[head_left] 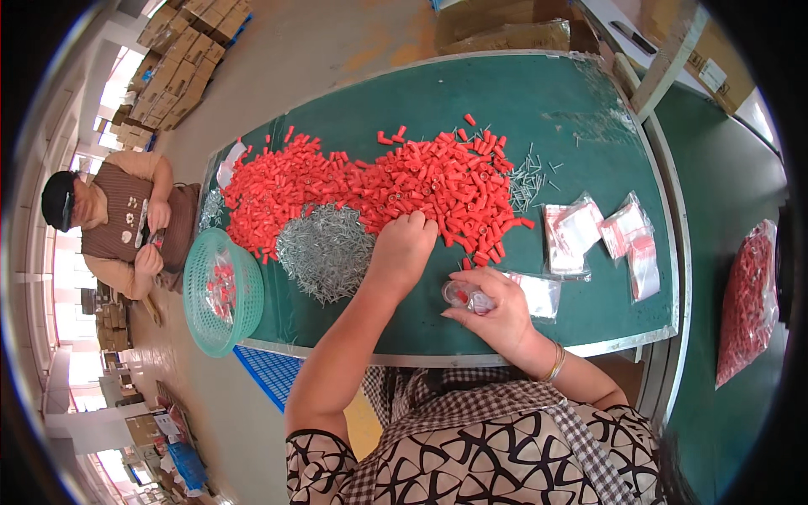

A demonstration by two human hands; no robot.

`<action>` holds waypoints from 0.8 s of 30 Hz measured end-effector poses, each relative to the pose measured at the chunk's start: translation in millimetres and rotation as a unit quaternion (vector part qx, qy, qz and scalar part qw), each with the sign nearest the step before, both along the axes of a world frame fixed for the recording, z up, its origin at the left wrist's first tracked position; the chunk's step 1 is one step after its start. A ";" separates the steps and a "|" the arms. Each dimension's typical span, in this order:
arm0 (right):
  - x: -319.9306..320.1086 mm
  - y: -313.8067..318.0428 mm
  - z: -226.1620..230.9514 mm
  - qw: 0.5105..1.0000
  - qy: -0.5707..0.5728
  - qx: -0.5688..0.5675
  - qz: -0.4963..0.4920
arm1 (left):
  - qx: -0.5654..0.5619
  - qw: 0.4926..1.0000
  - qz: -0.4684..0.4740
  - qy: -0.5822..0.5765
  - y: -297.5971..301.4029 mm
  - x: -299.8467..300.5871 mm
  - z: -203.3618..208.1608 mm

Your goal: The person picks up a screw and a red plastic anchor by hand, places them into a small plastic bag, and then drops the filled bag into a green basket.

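Left hand: your left hand [410, 244] is at the near edge of the red caps, fingers curled downward; you may be pinching a piece, but the fingertips are hidden and I cannot tell.
Right hand: your right hand [497, 307] has thumb and fingers curved around 1 clear container [468, 296], closed firmly enough to hold it just above the table's near side; soft bag or stiff cup, I cannot tell. Something red shows inside.
Red caps: 1 broad heap of red caps [404, 185] in front of you, far too many to count, with a few strays beyond it.
Screws: 3 groups of small metal screws [324, 257]: a large mound left of your left hand, a loose scatter right of the caps, a smaller heap at the table's left end.
Flat bags: at least 4 clear flat bags [576, 229] to your right, some overlapping, one partly behind your right hand.
Basket: 1 mint-green basket [251, 295] at the left edge of the green table [505, 93], with bagged red pieces inside.
Large sack: 1 clear sack [747, 303] of red pieces, far right.
Co-worker: 1 co-worker [122, 206] at left, both hands in front of the body.
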State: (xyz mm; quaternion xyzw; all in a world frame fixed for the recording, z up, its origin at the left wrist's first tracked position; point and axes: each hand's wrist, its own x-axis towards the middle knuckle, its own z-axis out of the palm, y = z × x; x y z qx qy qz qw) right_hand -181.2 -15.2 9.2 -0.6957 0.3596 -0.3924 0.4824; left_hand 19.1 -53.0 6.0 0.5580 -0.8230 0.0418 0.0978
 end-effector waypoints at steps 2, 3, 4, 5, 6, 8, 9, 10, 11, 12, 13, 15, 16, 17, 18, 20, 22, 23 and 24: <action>-0.9 -0.1 0.5 1.000 0.005 -0.002 0.006 | 0.014 1.000 0.003 -0.014 -0.9 2.5 -1.3; -0.8 -0.2 1.3 1.000 0.003 -0.002 0.008 | 0.014 1.000 0.005 -0.015 -1.9 6.6 -1.2; -0.7 0.1 2.2 1.000 0.001 0.004 0.009 | 0.010 1.000 -0.004 -0.014 -2.7 11.6 -1.1; -0.2 0.5 3.1 1.000 -0.001 0.010 0.011 | 0.006 1.000 -0.013 -0.013 -2.0 14.9 -0.2; -1.4 -1.3 1.9 1.000 0.000 0.010 0.007 | 0.006 1.000 -0.016 -0.012 0.0 8.2 9.5; -2.6 -2.1 -1.1 1.000 -0.003 0.005 -0.010 | 0.097 0.938 0.119 0.310 21.0 -11.8 41.0; -2.4 -1.9 -0.9 1.000 -0.001 0.006 -0.014 | 0.099 0.938 0.115 0.311 34.2 -15.5 42.9; -0.9 -2.1 -1.0 1.000 0.003 0.007 -0.012 | 0.102 0.921 0.078 0.369 50.3 -18.0 44.2; 0.7 -1.8 -1.2 1.000 0.008 0.007 -0.009 | 0.105 0.898 0.041 0.425 60.3 -19.5 45.3; 1.9 -0.4 -2.2 1.000 0.008 0.006 -0.004 | 0.101 0.898 0.045 0.425 65.9 -22.8 46.6; 3.0 1.0 -4.4 1.000 -0.004 0.007 -0.009 | 0.090 0.902 0.070 0.418 70.0 -27.9 47.0; 5.1 3.3 -5.8 1.000 -0.016 0.006 -0.010 | 0.075 0.904 0.098 0.410 78.5 -33.8 43.8; 6.1 4.2 -5.7 1.000 -0.008 -0.012 -0.022 | 0.047 0.902 0.089 0.419 82.9 -34.5 39.2; 7.1 4.8 -5.8 0.999 0.001 -0.030 -0.034 | 0.020 0.900 0.080 0.428 87.3 -36.5 36.3; 7.8 5.4 -7.7 0.999 0.002 -0.032 -0.032 | 0.023 0.912 0.078 0.403 91.7 -41.4 35.9; 8.9 6.3 -11.7 0.995 0.024 -0.078 -0.048 | 0.051 0.902 0.097 0.418 97.9 -48.9 30.8; 9.2 7.7 -9.4 0.994 0.030 -0.096 -0.043 | 0.099 0.870 0.135 0.463 100.7 -51.5 33.0; 9.1 8.2 -8.1 0.992 0.037 -0.112 -0.039 | 0.097 0.870 0.136 0.464 101.6 -48.9 33.9; 8.7 8.0 -7.3 0.992 0.037 -0.113 -0.038 | 0.116 0.864 0.133 0.471 102.5 -43.9 33.8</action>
